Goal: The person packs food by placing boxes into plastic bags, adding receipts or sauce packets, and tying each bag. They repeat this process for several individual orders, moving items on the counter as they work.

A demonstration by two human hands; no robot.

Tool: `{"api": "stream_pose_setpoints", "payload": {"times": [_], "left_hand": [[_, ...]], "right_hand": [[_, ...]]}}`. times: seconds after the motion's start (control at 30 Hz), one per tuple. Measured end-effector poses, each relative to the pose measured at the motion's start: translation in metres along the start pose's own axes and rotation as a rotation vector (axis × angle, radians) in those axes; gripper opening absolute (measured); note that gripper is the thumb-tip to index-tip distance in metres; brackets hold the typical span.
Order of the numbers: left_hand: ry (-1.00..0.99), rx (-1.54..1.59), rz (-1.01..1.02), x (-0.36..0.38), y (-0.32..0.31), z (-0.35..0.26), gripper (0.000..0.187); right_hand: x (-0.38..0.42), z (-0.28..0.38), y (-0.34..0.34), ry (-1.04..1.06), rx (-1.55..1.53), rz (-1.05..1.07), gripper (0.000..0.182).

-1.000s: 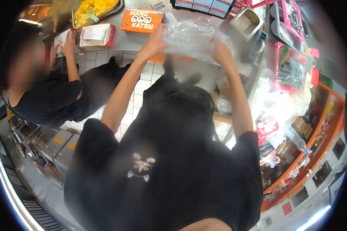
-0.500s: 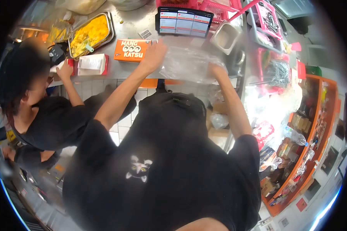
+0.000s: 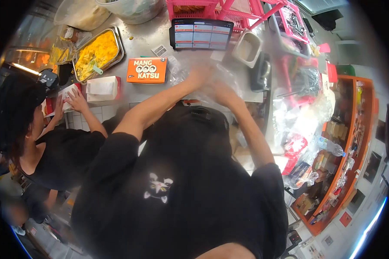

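Plastic bag (image 3: 230, 78) at left hand (image 3: 200, 76); right hand (image 3: 221, 92) angled inward.

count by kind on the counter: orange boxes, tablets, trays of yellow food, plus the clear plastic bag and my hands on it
Orange box: 1
Tablet: 1
Tray of yellow food: 1
Clear plastic bag: 1
Your left hand and right hand: 2
Total: 6

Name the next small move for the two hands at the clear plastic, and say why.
Probably spread the hands a little to open out the clear plastic: the left hand and the right hand are close together over it, it looks crumpled, and no opening can be made out through the blur.
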State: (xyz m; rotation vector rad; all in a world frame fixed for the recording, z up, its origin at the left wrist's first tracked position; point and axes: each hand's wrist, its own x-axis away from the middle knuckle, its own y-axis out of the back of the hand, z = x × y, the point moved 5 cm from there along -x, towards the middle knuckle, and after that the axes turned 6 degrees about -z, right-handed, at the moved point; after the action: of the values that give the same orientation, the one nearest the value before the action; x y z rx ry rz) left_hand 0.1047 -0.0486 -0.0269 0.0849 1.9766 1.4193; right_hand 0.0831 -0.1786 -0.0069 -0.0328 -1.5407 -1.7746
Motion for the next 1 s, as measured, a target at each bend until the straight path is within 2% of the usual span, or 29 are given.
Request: {"api": "stream_pose_setpoints", "payload": {"times": [0.03,0.07,0.13,0.17,0.2,0.23,0.33,0.4,0.43,0.5,0.53,0.57,0.63,0.67,0.7,0.73,0.77,0.83,0.87,0.93,0.97,1.0], "left_hand": [[-0.039,0.041,-0.130,-0.003,0.007,0.000,0.041],[-0.045,0.045,-0.129,0.001,0.011,-0.001,0.041],[-0.006,0.241,0.133,-0.009,0.042,-0.004,0.046],[-0.003,0.239,0.130,-0.018,0.060,-0.004,0.046],[0.072,0.331,0.418,-0.025,0.063,-0.002,0.069],[0.153,0.421,0.707,-0.022,0.059,0.000,0.094],[0.202,0.352,0.672,-0.014,-0.018,-0.014,0.084],[0.117,0.883,0.228,-0.021,0.032,-0.051,0.069],[0.125,0.886,0.230,-0.031,0.069,-0.050,0.069],[0.065,0.889,0.488,-0.045,0.147,-0.034,0.066],[0.184,0.848,0.387,-0.038,0.158,-0.008,0.066],[0.301,0.804,0.286,-0.027,0.166,0.025,0.065],[0.391,0.565,0.298,0.018,0.152,0.102,0.080],[0.417,0.330,0.378,0.039,0.154,0.125,0.088],[0.438,0.095,0.459,0.058,0.157,0.142,0.098],[0.435,0.043,0.477,0.075,0.158,0.148,0.107],[0.426,-0.012,0.494,0.090,0.158,0.152,0.115],[0.397,-0.028,0.504,0.117,0.150,0.154,0.116],[0.379,-0.042,0.504,0.124,0.146,0.154,0.116],[0.374,-0.031,0.434,0.128,0.148,0.155,0.112],[0.393,-0.026,0.358,0.126,0.149,0.153,0.107],[0.379,-0.020,0.359,0.124,0.148,0.145,0.107]], "right_hand": [[-0.007,0.009,0.011,0.134,-0.075,-0.235,0.053],[-0.007,0.015,0.023,0.265,-0.148,-0.468,0.052],[-0.023,-0.028,0.001,0.192,-0.092,-0.475,0.060],[-0.026,-0.055,-0.014,0.114,-0.078,-0.521,0.070],[-0.029,-0.062,-0.010,0.040,-0.064,-0.570,0.081],[-0.037,-0.068,-0.012,-0.043,-0.152,-0.465,0.100],[-0.069,-0.072,-0.025,-0.115,0.001,-0.408,0.099],[-0.089,-0.092,-0.051,-0.096,-0.005,-0.373,0.096],[-0.099,-0.107,-0.069,-0.085,-0.013,-0.347,0.092],[-0.112,-0.131,-0.099,-0.064,-0.028,-0.294,0.085],[-0.115,-0.134,-0.105,-0.055,-0.036,-0.269,0.082],[-0.055,-0.131,-0.065,-0.055,-0.035,-0.264,0.082],[0.002,-0.029,0.041,-0.011,-0.093,-0.433,0.055],[0.030,-0.003,0.070,-0.008,-0.092,-0.425,0.055],[0.054,0.012,0.095,-0.082,-0.348,-0.497,0.042],[0.072,0.016,0.111,-0.161,-0.606,-0.567,0.031],[0.081,0.019,0.120,-0.163,-0.612,-0.565,0.031],[0.100,0.011,0.135,-0.195,-0.716,-0.761,0.025],[0.099,-0.005,0.131,-0.213,-0.719,-0.773,0.025],[0.104,-0.069,0.115,-0.485,-0.490,-1.097,0.033],[0.100,-0.102,0.088,-0.507,-0.488,-1.105,0.033],[0.098,-0.140,0.054,-0.687,-0.367,-1.112,0.039]]}}
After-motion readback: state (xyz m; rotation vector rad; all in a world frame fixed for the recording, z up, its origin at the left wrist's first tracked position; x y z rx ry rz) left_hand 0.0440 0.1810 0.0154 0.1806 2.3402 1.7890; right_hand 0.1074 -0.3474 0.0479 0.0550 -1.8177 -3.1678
